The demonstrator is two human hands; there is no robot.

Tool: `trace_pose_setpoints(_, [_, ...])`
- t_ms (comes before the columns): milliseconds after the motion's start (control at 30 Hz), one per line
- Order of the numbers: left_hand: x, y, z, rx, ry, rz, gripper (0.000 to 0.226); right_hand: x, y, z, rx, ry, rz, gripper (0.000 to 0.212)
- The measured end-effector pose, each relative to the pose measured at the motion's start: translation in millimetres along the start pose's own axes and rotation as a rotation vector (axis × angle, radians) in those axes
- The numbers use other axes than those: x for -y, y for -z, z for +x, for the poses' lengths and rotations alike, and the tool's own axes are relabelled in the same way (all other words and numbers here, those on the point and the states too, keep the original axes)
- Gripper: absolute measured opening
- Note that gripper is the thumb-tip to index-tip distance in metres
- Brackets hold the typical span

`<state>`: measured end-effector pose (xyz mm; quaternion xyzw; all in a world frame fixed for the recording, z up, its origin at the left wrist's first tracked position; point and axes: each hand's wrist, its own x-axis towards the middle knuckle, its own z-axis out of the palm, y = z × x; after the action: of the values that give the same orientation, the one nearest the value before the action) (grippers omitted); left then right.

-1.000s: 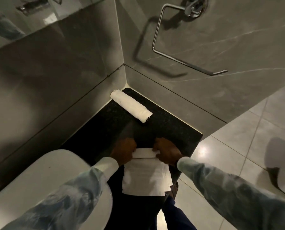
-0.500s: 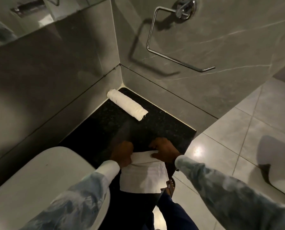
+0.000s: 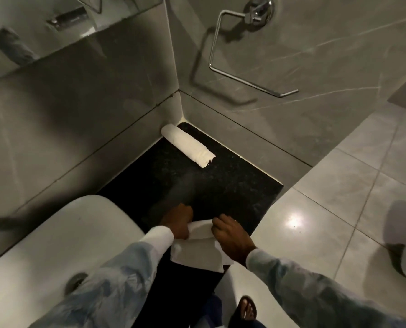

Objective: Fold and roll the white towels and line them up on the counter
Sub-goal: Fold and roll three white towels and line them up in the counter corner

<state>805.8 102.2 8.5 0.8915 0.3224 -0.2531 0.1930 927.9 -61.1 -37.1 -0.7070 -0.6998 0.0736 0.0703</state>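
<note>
A half-rolled white towel [image 3: 200, 242] is gripped at the black counter's [image 3: 220, 185] near edge by the left hand [image 3: 177, 222] and right hand [image 3: 230, 235], roll axis left-right; a finished roll [image 3: 187, 145] is laid diagonally in the grey-tiled corner

the worktop [image 3: 220, 185] fills the wall corner. a rolled towel [image 3: 187, 145] lies at its 12 o'clock end; a half-rolled towel [image 3: 200, 242] overhangs its 6 o'clock edge, the sink [image 3: 55, 245] at 8 o'clock.
</note>
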Motion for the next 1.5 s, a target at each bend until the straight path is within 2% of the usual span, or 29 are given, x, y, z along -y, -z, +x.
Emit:
trace_pose_setpoints(100, [-4.8, -22.7, -12.7, -0.096, 0.021, -0.044, 0.032, -13.9, 25.1, 13.0, 0.149, -0.175, 0.282, 0.026])
trace_pose_setpoints(167, [-6.6, -33.0, -19.8, -0.132, 0.032, -0.057, 0.036, -28.0, 28.8, 21.6, 0.197, -0.309, 0.411, 0.043])
trace_pose_setpoints(233, [-7.1, -41.8, -20.6, -0.141, 0.023, -0.05, 0.044, -33.7, 23.6, 21.4, 0.274, -0.372, 0.448, 0.046])
trace_pose_setpoints(333, [-1.9, -37.8, -14.2, -0.068, 0.006, -0.012, 0.043, -20.7, 13.7, 10.9, 0.292, -0.302, 0.368, 0.038])
trace_pose_setpoints(400, [-1.6, -20.0, -14.3, 0.087, 0.034, -0.067, 0.037, -7.4, 8.0, -4.4, 0.194, -0.149, 0.193, 0.036])
trace_pose_setpoints(467, [-1.5, -8.5, -17.8, 0.181, 0.047, -0.133, 0.04, 4.0, 1.6, -21.7, 0.076, -0.048, 0.09, 0.033])
trace_pose_setpoints(533, [-3.6, -9.9, -21.1, 0.165, 0.053, -0.116, 0.049, 13.6, -3.4, -36.8, 0.03, 0.003, 0.071, 0.028])
trace_pose_setpoints(600, [-13.8, -17.3, -28.7, 0.132, 0.05, -0.038, 0.049, 18.5, -5.1, -43.8, 0.036, 0.053, 0.074, 0.027])
trace_pose_setpoints(667, [-23.4, -28.8, -32.0, 0.109, 0.069, 0.006, 0.051, 21.2, 7.9, -39.0, 0.123, 0.033, 0.155, 0.03])
trace_pose_setpoints(767, [-26.1, -46.7, -38.6, 0.069, 0.076, 0.008, 0.062, 12.1, 28.2, -21.9, 0.289, -0.157, 0.419, 0.034])
trace_pose_setpoints(867, [-25.4, -68.6, -50.4, -0.045, 0.028, 0.051, 0.058, 6.3, 26.1, -21.8, 0.344, -0.282, 0.479, 0.053])
trace_pose_setpoints(967, [-28.0, -82.6, -62.0, -0.088, 0.019, 0.115, 0.059, 16.2, 11.4, -34.9, 0.395, -0.286, 0.462, 0.056])
trace_pose_setpoints(1067, [-24.2, -78.0, -67.9, 0.005, -0.02, 0.115, 0.077, 21.6, 10.4, -41.6, 0.398, -0.256, 0.428, 0.055])
trace_pose_setpoints(1167, [-24.5, -65.0, -67.5, 0.06, -0.034, 0.102, 0.068, 25.8, 14.7, -42.6, 0.408, -0.255, 0.378, 0.053])
trace_pose_setpoints(1267, [-33.8, -67.7, -67.3, 0.004, -0.039, 0.249, 0.037, 30.9, 20.6, -39.1, 0.45, -0.25, 0.322, 0.056])
trace_pose_setpoints(1300, [-35.6, -70.6, -65.6, -0.018, -0.043, 0.249, 0.034, 30.3, 21.9, -36.7, 0.466, -0.242, 0.292, 0.059])
trace_pose_setpoints(1400, [-35.7, -63.9, -56.6, -0.088, -0.083, 0.243, 0.037, 22.8, 29.4, -26.9, 0.478, -0.234, 0.24, 0.061])
trace_pose_setpoints(1500, [-27.1, -36.5, -37.0, -0.195, -0.124, 0.286, 0.046, 8.3, 41.7, -2.2, 0.387, -0.261, 0.245, 0.058])
